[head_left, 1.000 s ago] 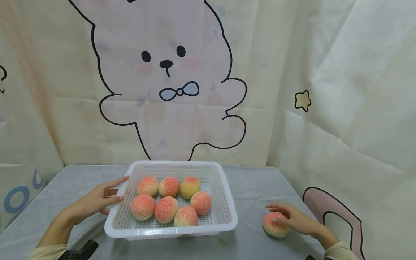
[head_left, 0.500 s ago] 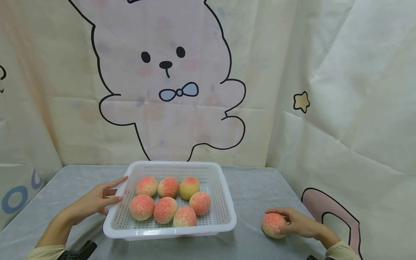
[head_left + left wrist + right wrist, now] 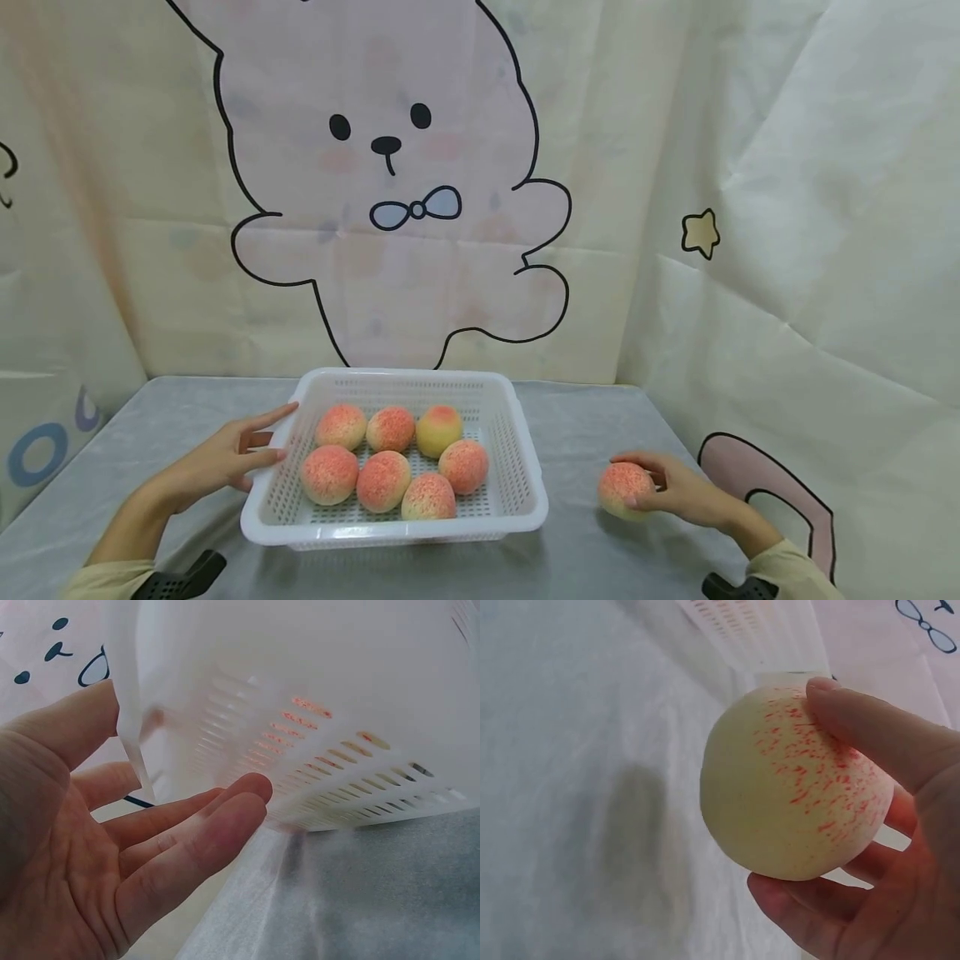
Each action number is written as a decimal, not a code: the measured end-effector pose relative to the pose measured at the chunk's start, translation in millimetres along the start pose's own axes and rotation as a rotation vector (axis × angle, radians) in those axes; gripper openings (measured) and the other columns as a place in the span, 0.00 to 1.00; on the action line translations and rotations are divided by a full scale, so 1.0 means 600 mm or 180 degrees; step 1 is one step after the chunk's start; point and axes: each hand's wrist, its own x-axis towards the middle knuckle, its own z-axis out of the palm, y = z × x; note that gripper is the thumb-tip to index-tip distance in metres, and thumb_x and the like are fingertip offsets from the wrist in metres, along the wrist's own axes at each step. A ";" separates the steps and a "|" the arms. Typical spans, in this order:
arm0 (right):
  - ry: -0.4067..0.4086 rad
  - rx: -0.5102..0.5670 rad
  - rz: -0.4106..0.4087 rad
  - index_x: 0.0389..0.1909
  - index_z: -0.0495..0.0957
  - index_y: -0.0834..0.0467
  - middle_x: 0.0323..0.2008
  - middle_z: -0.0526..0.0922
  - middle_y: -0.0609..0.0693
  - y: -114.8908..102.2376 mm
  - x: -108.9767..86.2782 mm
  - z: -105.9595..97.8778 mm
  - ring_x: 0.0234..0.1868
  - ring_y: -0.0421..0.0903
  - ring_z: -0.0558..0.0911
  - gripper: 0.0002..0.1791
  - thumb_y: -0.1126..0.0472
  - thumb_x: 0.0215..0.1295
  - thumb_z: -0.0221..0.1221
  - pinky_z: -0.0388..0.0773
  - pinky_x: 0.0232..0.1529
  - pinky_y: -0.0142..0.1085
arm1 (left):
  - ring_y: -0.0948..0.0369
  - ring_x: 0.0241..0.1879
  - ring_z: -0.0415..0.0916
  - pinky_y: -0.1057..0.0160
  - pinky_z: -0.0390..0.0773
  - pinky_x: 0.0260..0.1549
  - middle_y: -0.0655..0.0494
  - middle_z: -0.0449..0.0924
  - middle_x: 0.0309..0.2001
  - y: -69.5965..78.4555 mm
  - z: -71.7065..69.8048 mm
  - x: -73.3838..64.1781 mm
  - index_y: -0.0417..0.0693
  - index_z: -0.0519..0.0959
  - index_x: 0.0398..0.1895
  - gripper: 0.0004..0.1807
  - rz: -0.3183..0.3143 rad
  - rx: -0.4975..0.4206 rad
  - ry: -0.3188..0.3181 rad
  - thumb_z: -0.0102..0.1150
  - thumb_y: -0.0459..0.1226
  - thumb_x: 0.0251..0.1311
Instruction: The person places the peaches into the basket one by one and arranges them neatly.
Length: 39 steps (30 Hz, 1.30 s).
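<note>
My right hand (image 3: 678, 493) grips a peach (image 3: 624, 490), pale yellow with red speckles. The thumb presses one side and the fingers curl round the other; in the right wrist view the peach (image 3: 787, 787) hangs above the cloth, its shadow apart from it. My left hand (image 3: 217, 460) holds the left rim of a white plastic basket (image 3: 528, 467). In the left wrist view some of its digits pass over the rim and the other fingers (image 3: 217, 832) lie under it, beside the slotted wall. Several peaches (image 3: 384, 482) lie inside, one more yellow (image 3: 439, 433).
A grey cloth (image 3: 570, 433) covers the table, with a stretch of it between the basket and the right hand. Behind hangs a curtain (image 3: 600, 125) printed with a cartoon bear. Black wrist devices (image 3: 183, 575) sit near the sleeves.
The right hand has closed its fingers round the peach and lifted it off the cloth, slightly up and to the left. The left hand stays at the basket's rim.
</note>
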 end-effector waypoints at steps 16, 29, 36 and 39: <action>0.0210 -0.0056 -0.0188 0.70 0.65 0.69 0.59 0.76 0.68 -0.042 0.031 0.006 0.48 0.37 0.82 0.31 0.64 0.69 0.62 0.81 0.43 0.33 | 0.48 0.55 0.80 0.48 0.87 0.39 0.21 0.56 0.73 -0.003 0.000 0.000 0.46 0.42 0.82 0.45 0.0035 0.0013 0.0000 0.57 0.43 0.71; 0.0337 -0.0122 -0.0426 0.69 0.65 0.68 0.57 0.78 0.68 -0.097 0.077 0.014 0.47 0.35 0.82 0.32 0.65 0.67 0.63 0.83 0.44 0.33 | 0.47 0.57 0.80 0.48 0.87 0.39 0.21 0.53 0.74 -0.013 0.000 -0.003 0.47 0.39 0.82 0.45 0.0096 -0.0133 -0.0097 0.55 0.41 0.73; 0.0423 -0.0199 -0.0463 0.70 0.66 0.63 0.57 0.79 0.65 -0.134 0.111 0.020 0.46 0.38 0.83 0.34 0.63 0.66 0.66 0.83 0.44 0.34 | 0.47 0.56 0.80 0.49 0.87 0.39 0.21 0.53 0.74 -0.007 0.000 0.000 0.47 0.41 0.82 0.45 0.0054 -0.0075 -0.0039 0.56 0.42 0.72; 0.0411 -0.0249 -0.0388 0.71 0.67 0.60 0.57 0.80 0.61 -0.152 0.128 0.025 0.46 0.41 0.83 0.35 0.59 0.65 0.67 0.83 0.43 0.35 | 0.47 0.55 0.80 0.49 0.87 0.38 0.21 0.54 0.73 -0.004 0.001 0.000 0.47 0.41 0.83 0.45 0.0023 -0.0042 -0.0007 0.57 0.42 0.71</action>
